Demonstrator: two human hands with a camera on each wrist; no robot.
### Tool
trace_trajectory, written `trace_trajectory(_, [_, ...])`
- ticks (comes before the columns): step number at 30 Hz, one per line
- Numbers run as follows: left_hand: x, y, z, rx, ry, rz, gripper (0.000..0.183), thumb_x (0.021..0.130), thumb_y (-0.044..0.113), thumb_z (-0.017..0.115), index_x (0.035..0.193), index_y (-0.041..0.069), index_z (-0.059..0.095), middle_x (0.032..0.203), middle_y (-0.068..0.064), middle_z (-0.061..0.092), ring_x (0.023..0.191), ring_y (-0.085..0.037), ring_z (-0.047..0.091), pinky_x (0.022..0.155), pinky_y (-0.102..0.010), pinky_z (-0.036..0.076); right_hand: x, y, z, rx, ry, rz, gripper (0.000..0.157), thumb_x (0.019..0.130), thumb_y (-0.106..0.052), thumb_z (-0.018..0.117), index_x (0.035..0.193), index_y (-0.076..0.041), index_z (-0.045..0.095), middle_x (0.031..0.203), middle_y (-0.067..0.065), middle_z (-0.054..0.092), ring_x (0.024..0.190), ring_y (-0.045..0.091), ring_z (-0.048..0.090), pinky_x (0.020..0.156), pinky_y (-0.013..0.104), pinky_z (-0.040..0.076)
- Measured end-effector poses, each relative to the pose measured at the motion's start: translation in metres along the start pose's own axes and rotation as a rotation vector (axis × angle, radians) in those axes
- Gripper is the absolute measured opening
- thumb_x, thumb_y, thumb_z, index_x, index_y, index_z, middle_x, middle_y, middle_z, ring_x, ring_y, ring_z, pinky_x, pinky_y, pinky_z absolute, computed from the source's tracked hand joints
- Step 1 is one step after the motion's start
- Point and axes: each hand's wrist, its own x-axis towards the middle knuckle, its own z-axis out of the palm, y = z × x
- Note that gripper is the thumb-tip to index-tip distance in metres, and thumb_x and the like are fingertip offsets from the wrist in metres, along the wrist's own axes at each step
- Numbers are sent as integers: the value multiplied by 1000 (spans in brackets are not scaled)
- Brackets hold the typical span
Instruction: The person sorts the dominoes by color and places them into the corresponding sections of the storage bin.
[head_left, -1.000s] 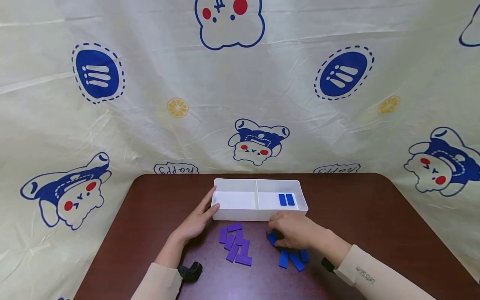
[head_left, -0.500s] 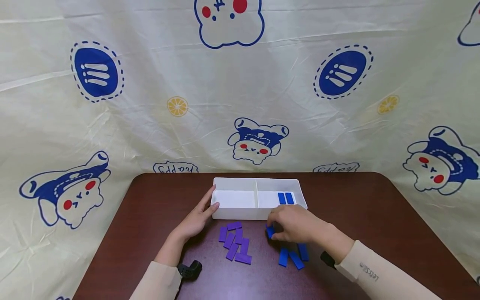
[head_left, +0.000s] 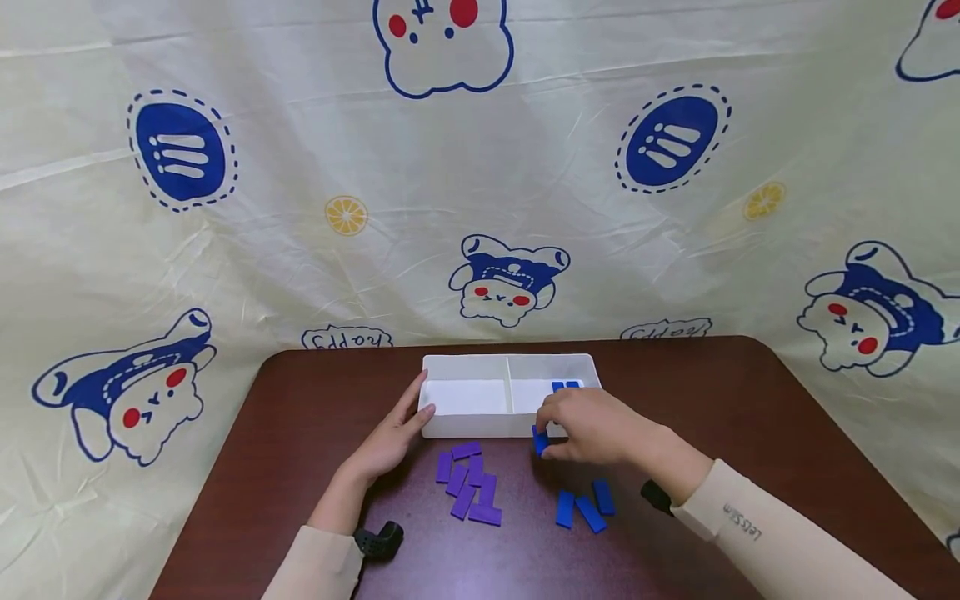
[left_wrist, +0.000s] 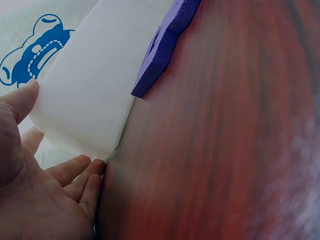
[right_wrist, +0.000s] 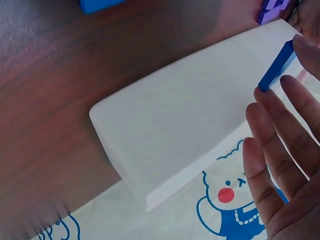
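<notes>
My right hand (head_left: 592,423) pinches a blue rectangular tile (head_left: 540,442) between thumb and fingertips, just in front of the box's right half. In the right wrist view that tile (right_wrist: 278,65) is held tilted, close to the white wall. The white two-compartment box (head_left: 465,427) stands near the table's back. My left hand (head_left: 386,442) rests against its left end, thumb by the front corner and fingers extended along the side; the left wrist view shows fingertips touching the box wall (left_wrist: 90,75). Two blue tiles (head_left: 565,385) lie in the right compartment, partly hidden by my right hand.
Several purple tiles (head_left: 465,502) lie loosely grouped in front of the box's left half. Three blue tiles (head_left: 590,514) lie on the brown table (head_left: 712,408) nearer me, at right. A patterned curtain (head_left: 405,283) hangs behind the table.
My right hand has lifted the blue tile from the table and moved it forward, up toward the box. My left hand stays at the box's left end. The head view has shifted slightly.
</notes>
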Motion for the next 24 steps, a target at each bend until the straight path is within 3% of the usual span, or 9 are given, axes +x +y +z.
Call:
trace_trajectory(17, [0,0,-1,-11,0,5,68,109,41,50,166,43,13,176,-3,7,162,-30,3,127,-64,6,11,13,-26,-1,12,66,22,85,-38,86,98,-22,80,103,-3,76,90,12,63,79,35,58])
trace_trajectory(24, [-1,0,0,-16,-5,9,67,109,41,50,166,42,13,176,-2,7,162,-29,2,128,-63,5,16,21,-30,-34,39,90,25,83,-40,88,99,-21,81,102,-4,77,98,16,63,88,40,57])
